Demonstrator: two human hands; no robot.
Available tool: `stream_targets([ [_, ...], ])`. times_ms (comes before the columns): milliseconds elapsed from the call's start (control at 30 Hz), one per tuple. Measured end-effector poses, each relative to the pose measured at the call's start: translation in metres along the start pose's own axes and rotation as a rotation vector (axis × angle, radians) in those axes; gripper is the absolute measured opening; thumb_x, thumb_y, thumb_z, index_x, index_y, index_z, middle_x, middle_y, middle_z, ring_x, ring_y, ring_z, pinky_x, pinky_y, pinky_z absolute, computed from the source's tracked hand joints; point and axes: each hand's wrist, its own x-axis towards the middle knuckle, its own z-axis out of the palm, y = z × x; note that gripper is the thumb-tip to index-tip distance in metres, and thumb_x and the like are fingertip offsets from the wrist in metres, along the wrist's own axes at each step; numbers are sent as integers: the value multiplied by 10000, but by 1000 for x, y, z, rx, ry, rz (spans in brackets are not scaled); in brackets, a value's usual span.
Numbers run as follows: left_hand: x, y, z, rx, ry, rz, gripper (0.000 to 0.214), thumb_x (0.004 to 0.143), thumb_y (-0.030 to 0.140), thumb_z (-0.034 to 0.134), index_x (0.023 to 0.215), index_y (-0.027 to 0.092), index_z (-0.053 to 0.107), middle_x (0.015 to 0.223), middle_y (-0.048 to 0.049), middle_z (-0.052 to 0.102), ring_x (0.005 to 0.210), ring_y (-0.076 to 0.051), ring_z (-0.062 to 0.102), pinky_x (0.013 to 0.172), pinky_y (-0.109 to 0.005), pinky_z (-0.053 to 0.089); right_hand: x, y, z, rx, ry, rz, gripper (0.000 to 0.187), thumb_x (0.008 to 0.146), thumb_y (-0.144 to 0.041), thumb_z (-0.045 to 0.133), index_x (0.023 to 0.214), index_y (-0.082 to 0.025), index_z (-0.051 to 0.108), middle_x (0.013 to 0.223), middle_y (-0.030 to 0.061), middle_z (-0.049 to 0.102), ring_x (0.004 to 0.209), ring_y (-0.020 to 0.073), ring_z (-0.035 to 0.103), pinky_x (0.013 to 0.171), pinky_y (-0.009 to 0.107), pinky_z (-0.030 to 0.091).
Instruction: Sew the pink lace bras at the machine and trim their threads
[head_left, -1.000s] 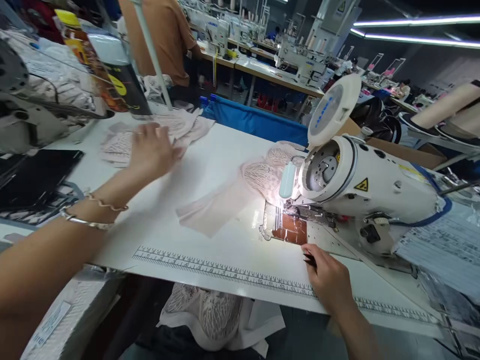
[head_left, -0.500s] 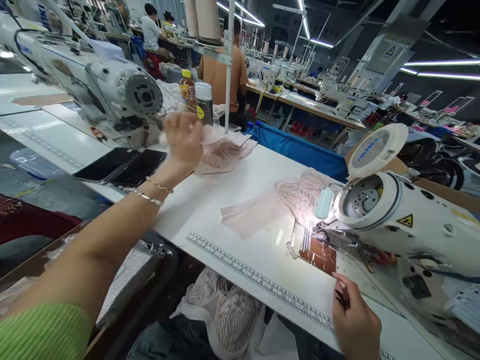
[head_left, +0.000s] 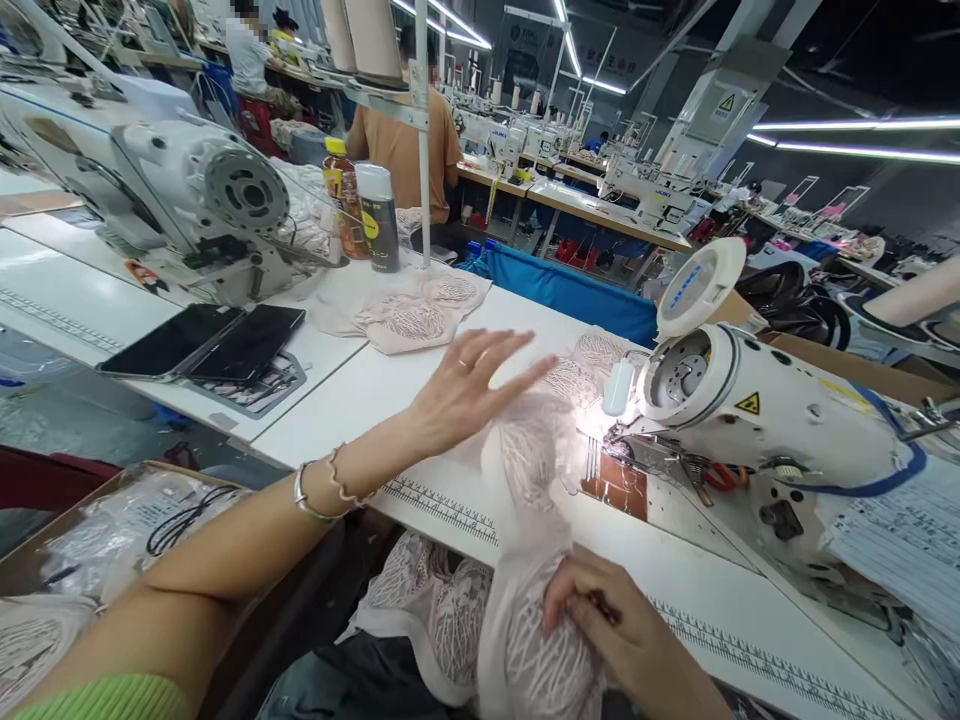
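Note:
A pale pink lace bra [head_left: 529,465] hangs over the table's front edge, one padded cup on the tabletop and the other below it. My right hand [head_left: 611,615] is closed on the lower cup; a small dark thing shows among its fingers, too hidden to name. Over the upper part of this bra, my left hand [head_left: 476,385] is stretched out, fingers spread, holding nothing. Behind it, another lace bra [head_left: 592,350] lies beside the lit needle area of the sewing machine [head_left: 750,390]. A further bra [head_left: 427,610] rests on my lap.
On the table's far side lies another lace bra [head_left: 420,315]. A phone in an open case [head_left: 247,340], a spray can [head_left: 377,220] and a yellow-capped bottle [head_left: 343,200] stand left of it. A second sewing machine [head_left: 180,180] is at left. A person [head_left: 405,140] sits beyond.
My left hand has come from the far left pile to the right and opened. My right hand has moved left and down and now grips a bra. The camera view has shifted right.

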Motion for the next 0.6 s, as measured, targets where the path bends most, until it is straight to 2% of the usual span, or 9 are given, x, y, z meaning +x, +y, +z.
stream_targets([
  [33, -4, 1, 4, 59, -45, -68, 340, 961, 158, 528, 1286, 194, 622, 1263, -159, 620, 1233, -311, 524, 1045, -528, 407, -1, 3, 2, -47, 73, 47, 380, 1019, -373, 408, 844, -247, 721, 827, 41, 692, 766, 184, 664, 741, 302, 540],
  [100, -20, 11, 13, 52, -218, -185, 207, 955, 185, 556, 1070, 99, 706, 1107, -201, 658, 1138, -347, 547, 963, -530, 433, -1, 12, 6, -118, 230, 95, 334, 1007, -382, 424, 898, -245, 708, 881, 46, 689, 798, 191, 668, 728, 291, 533],
  [167, -42, 32, 21, -195, -448, -191, 348, 984, 314, 538, 740, 123, 698, 837, -142, 665, 952, -304, 583, 862, -461, 461, 2, 21, 13, -129, 362, 102, 342, 1001, -419, 428, 887, -238, 695, 879, 49, 687, 806, 199, 668, 724, 289, 528],
  [233, -62, 59, 29, -614, -588, -155, 404, 969, 421, 556, 686, 150, 656, 760, -79, 640, 847, -239, 580, 832, -387, 459, 9, 29, 23, -66, 464, 87, 406, 997, -477, 425, 773, -226, 652, 780, 38, 664, 731, 194, 647, 689, 283, 518],
  [267, -70, 72, 32, -811, -600, -206, 412, 924, 508, 599, 721, 153, 647, 786, -67, 636, 831, -228, 572, 811, -362, 458, 13, 32, 28, -25, 525, 87, 431, 988, -511, 437, 719, -224, 613, 715, 25, 635, 680, 187, 624, 658, 278, 510],
  [367, -79, 99, 38, -1351, -503, -601, 553, 830, 708, 578, 786, 156, 583, 774, -34, 585, 727, -182, 525, 689, -292, 436, 24, 39, 42, 67, 842, 141, 432, 911, -612, 535, 697, -238, 510, 634, -10, 560, 604, 175, 566, 593, 269, 495],
  [433, -77, 104, 40, -1522, -432, -750, 613, 806, 781, 523, 778, 168, 533, 722, -8, 524, 663, -152, 461, 639, -269, 398, 29, 42, 47, 129, 980, 219, 425, 877, -650, 559, 782, -237, 537, 702, 12, 614, 666, 199, 607, 614, 285, 514],
  [500, -74, 101, 40, -1486, -460, -684, 648, 818, 824, 441, 731, 182, 474, 679, 9, 454, 637, -137, 388, 612, -264, 355, 32, 44, 48, 186, 954, 281, 453, 885, -668, 530, 854, -221, 599, 775, 62, 678, 773, 249, 657, 648, 315, 532],
  [600, -70, 91, 38, -1276, -622, -517, 648, 893, 798, 293, 663, 200, 386, 627, 19, 393, 623, -139, 350, 600, -274, 342, 32, 45, 44, 146, 863, 260, 474, 897, -651, 527, 886, -199, 671, 751, 85, 696, 852, 298, 669, 681, 342, 534],
])
